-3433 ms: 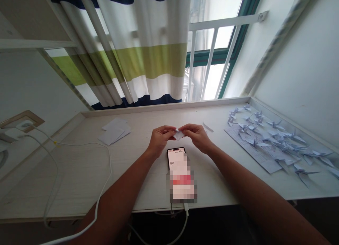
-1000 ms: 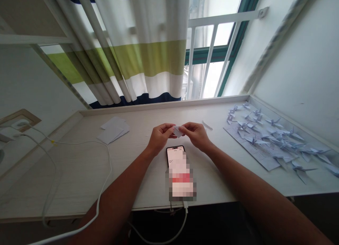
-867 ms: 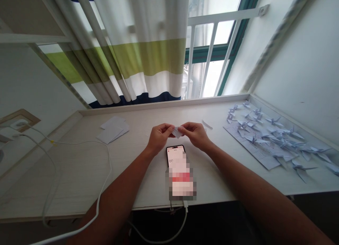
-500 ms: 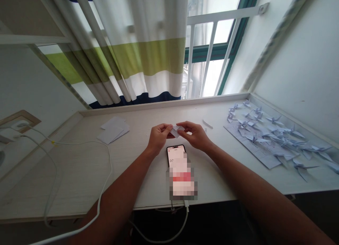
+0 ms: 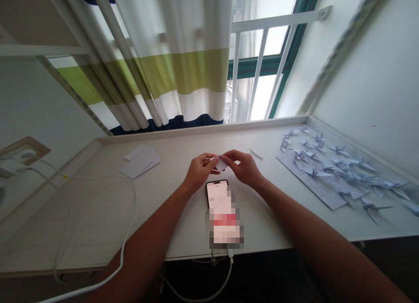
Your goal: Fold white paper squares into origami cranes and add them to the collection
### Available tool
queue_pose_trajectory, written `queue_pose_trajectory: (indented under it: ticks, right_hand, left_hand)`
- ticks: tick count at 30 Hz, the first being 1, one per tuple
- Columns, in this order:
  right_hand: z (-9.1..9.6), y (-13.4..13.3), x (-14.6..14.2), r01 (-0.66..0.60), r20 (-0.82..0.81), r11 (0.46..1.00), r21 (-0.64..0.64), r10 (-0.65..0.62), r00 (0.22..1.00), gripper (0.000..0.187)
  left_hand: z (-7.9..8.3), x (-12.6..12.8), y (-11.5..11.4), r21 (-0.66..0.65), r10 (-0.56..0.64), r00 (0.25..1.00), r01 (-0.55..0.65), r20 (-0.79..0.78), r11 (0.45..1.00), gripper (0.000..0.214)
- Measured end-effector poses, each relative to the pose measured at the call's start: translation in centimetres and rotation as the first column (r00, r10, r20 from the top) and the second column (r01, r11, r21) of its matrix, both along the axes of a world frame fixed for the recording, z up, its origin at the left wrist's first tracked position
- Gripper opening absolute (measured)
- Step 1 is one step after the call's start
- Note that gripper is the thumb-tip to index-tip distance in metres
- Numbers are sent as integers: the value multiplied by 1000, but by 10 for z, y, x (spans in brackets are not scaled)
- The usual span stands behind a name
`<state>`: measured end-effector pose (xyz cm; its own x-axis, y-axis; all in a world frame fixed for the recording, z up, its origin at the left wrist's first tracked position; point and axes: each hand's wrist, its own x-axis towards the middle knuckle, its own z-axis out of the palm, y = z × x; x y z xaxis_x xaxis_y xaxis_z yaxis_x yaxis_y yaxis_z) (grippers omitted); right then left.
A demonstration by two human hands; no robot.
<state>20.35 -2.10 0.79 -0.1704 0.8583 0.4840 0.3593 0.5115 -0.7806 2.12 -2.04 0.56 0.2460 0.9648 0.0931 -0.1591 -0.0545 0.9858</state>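
Note:
A small folded piece of pale paper (image 5: 221, 164) is pinched between my two hands above the middle of the desk. My left hand (image 5: 198, 171) grips its left side with closed fingers. My right hand (image 5: 242, 166) pinches its right side, thumb and fingers pressed together. Just below my hands a phone (image 5: 222, 211) lies face up on the desk, screen lit. Several finished paper cranes (image 5: 340, 170) rest on a printed sheet at the right.
A stack of small blank paper squares (image 5: 139, 162) lies at the left back. A white charging cable (image 5: 98, 180) loops over the desk's left half. A thin paper strip (image 5: 256, 154) lies behind my right hand. Curtain and barred window rise behind the desk (image 5: 98, 215).
My fingers have shifted slightly on the folded paper, and the piece sits a little lower between my hands. Nothing else on the desk has moved.

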Motion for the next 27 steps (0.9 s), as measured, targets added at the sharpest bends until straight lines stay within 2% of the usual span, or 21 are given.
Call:
queue_pose_trajectory:
  ticks: [2, 6, 8, 10, 12, 15, 18, 20, 27]
  right_hand:
    - [-2, 2, 0, 25, -9, 997, -66, -26, 1000, 25]
    - [-6, 6, 0, -2, -21, 977, -214, -2, 1000, 34]
    - [-5, 6, 1, 11, -16, 987, -160, -14, 1000, 28]
    - [-2, 4, 4, 24, 49, 1000, 15, -25, 998, 19]
    - [3, 1, 6, -93, 195, 980, 175, 58, 979, 18]
    - [7, -1, 9, -231, 411, 931, 283, 99, 906, 17]
    - [8, -1, 10, -288, 529, 910, 298, 93, 844, 21]
    - [8, -1, 9, -297, 549, 915, 274, 105, 829, 22]
    - [1, 1, 6, -258, 449, 957, 135, 173, 877, 20]
  left_hand:
    - [-1, 1, 0, 2, 0, 1000, 0, -28, 1000, 42]
    - [-4, 1, 0, -22, 16, 997, -18, -70, 1000, 39]
    - [-4, 0, 1, -37, 51, 996, -54, -76, 998, 39]
    - [-2, -3, 2, -44, 90, 993, -94, -71, 995, 39]
    - [0, -5, 3, -51, 112, 992, -115, -60, 992, 39]
    - [1, -8, 4, -65, 121, 992, -123, -36, 990, 39]
    - [0, -8, 5, -68, 137, 991, -137, -7, 988, 39]
    - [-1, -8, 6, -65, 145, 989, -145, -5, 987, 39]
    - [-5, -7, 7, -29, 163, 983, -166, -81, 986, 36]
